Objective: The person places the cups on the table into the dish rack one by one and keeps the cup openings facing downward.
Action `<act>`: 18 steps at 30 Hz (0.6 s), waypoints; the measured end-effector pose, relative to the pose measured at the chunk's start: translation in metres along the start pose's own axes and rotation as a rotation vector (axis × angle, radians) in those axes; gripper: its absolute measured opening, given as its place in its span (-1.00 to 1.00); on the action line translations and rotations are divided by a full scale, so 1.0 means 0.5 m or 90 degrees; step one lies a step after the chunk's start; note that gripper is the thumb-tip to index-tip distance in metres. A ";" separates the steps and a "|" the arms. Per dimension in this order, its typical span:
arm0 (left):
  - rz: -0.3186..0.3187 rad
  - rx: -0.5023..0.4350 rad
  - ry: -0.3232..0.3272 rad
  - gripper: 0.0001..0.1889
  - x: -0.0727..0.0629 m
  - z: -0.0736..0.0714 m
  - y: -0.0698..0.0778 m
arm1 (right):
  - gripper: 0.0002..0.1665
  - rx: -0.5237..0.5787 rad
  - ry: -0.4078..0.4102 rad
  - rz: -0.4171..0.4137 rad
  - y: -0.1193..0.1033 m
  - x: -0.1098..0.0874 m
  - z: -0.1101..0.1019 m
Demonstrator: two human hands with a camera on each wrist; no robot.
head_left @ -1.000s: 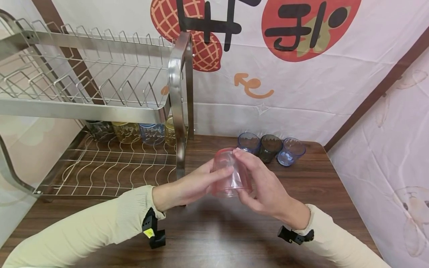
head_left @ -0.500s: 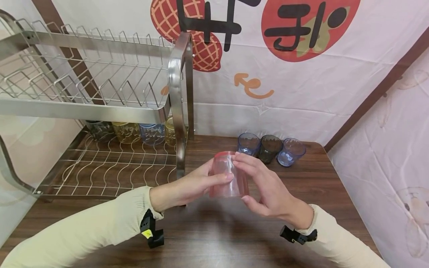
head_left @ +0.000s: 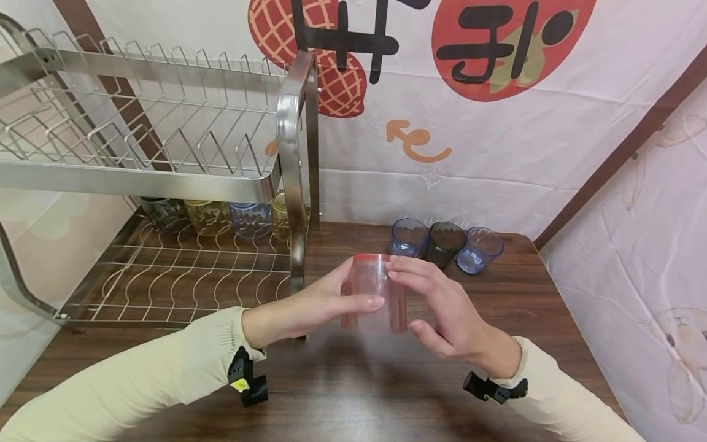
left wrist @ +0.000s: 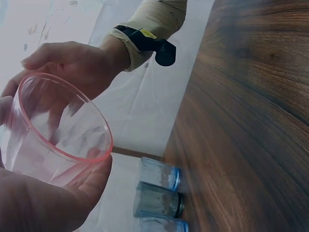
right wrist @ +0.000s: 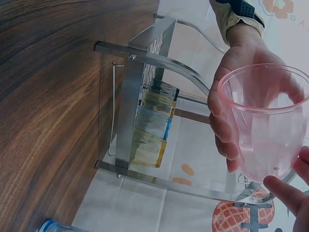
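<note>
My left hand [head_left: 326, 304] grips a clear pink cup [head_left: 367, 316], thumb laid across its near side and fingers behind it. The cup is tilted, its narrower base pointing away and its mouth toward me; the pink rim [left wrist: 72, 154] faces the left wrist view. My right hand [head_left: 444, 310] is on the other side, its fingertips at the base end and its thumb a little off the wall. In the right wrist view, the left fingers [right wrist: 224, 133] spread along the pink cup, and the right fingers [right wrist: 285, 193] come to its base.
A two-tier metal dish rack [head_left: 295, 123] stands at left, with a dark glass, yellow glasses [head_left: 207, 218] and a blue glass [head_left: 250, 220] on its lower tier. At the back of the wooden table [head_left: 525, 301] are two blue glasses [head_left: 479, 253] around a dark grey glass [head_left: 445, 239].
The pink cup has tipped and come slightly lower, its mouth end turning out of sight in the head view. My right thumb has come off the cup and the right hand has shifted slightly right.
</note>
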State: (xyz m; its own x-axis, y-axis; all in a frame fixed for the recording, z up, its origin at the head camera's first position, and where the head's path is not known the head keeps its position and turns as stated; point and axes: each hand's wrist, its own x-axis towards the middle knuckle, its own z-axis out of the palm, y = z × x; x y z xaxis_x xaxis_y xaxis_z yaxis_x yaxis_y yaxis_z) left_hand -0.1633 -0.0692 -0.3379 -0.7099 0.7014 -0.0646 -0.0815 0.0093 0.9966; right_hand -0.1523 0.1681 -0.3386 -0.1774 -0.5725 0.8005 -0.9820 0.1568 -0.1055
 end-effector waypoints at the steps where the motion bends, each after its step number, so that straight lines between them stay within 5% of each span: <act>1: 0.004 0.002 -0.003 -0.26 0.000 0.000 0.000 | -0.35 0.000 0.002 -0.003 0.000 0.000 0.000; 18: 0.046 0.070 -0.009 -0.19 -0.010 0.003 0.001 | -0.42 0.064 0.069 -0.026 0.009 0.000 -0.006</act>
State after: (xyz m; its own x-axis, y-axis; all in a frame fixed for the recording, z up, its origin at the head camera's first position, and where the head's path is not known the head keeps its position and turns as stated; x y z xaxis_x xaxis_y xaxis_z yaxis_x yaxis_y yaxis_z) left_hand -0.1588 -0.0718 -0.3369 -0.7007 0.7134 0.0073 0.0473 0.0363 0.9982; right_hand -0.1566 0.1711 -0.3371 -0.1347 -0.4850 0.8640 -0.9907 0.0504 -0.1262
